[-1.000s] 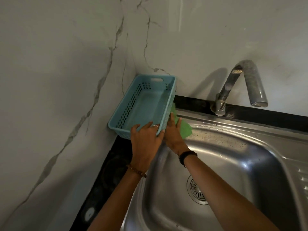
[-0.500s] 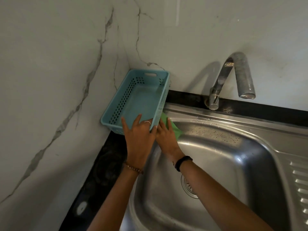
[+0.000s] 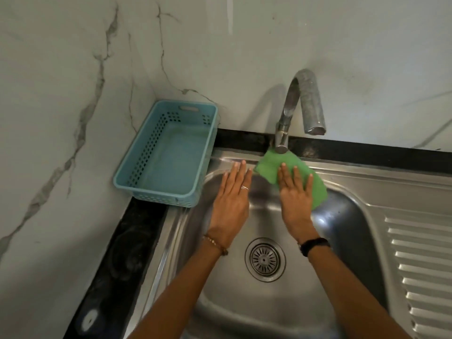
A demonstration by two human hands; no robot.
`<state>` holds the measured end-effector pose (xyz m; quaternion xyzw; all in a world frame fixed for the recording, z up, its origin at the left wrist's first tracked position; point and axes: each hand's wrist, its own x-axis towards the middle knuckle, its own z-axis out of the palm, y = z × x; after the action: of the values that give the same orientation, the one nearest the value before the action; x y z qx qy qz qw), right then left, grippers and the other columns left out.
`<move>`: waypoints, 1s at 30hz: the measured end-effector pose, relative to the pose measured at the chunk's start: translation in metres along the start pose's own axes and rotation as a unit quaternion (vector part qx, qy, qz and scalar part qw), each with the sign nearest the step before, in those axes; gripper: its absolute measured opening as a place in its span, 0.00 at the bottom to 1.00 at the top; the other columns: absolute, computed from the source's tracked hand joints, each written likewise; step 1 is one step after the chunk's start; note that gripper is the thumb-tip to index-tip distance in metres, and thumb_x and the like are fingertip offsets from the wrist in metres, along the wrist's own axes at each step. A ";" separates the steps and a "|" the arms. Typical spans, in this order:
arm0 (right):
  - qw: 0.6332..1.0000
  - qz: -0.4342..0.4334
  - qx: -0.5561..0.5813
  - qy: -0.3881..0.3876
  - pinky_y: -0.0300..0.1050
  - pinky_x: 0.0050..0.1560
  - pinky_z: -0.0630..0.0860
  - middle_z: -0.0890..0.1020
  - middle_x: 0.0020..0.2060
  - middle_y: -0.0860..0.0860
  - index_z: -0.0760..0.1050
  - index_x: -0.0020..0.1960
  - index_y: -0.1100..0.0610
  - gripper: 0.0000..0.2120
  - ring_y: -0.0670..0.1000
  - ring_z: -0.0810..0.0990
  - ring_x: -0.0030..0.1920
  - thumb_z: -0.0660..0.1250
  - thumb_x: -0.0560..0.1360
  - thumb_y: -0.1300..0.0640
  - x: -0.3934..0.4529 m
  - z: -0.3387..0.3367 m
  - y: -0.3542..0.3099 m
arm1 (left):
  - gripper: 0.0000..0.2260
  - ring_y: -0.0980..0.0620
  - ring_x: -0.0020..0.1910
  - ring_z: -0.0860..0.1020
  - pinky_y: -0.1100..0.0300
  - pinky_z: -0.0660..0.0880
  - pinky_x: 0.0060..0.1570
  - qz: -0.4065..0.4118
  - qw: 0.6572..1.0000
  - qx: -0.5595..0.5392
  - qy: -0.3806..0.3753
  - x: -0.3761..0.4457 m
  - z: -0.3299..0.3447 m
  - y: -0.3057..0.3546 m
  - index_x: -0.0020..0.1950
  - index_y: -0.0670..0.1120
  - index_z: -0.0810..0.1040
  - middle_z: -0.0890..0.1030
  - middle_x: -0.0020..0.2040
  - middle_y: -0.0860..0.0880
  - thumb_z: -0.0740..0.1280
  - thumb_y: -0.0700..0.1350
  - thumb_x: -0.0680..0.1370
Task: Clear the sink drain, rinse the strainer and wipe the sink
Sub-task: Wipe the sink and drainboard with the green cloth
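Along the sink's back rim (image 3: 347, 168) your right hand (image 3: 294, 192) presses the green cloth (image 3: 270, 165) with flat fingers just below the tap base (image 3: 281, 143), unwiped rim lying rightward, while your left hand (image 3: 231, 199) rests flat alongside.

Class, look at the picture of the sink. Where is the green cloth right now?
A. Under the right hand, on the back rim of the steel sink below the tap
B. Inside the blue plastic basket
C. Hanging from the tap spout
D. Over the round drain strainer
A: the right hand lies flat with straight fingers on the green cloth, spread on the back rim of the stainless steel sink at the foot of the metal tap.
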<state>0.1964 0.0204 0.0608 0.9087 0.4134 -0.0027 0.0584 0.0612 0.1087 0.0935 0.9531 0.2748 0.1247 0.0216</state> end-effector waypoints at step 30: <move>0.994 0.102 0.028 -0.029 0.63 0.74 0.46 0.40 0.77 0.56 0.41 0.77 0.54 0.39 0.58 0.43 0.77 0.60 0.74 0.69 -0.009 -0.010 0.038 | 0.48 0.46 0.75 0.35 0.55 0.31 0.68 -0.065 0.978 -0.085 -0.178 0.040 0.047 -0.048 0.74 0.41 0.34 0.35 0.76 0.42 0.69 0.40 0.70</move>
<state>0.2187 -0.0103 0.0752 0.9468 0.3167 -0.0343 0.0450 0.0806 0.1720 0.0516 0.9347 0.3165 -0.0259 0.1598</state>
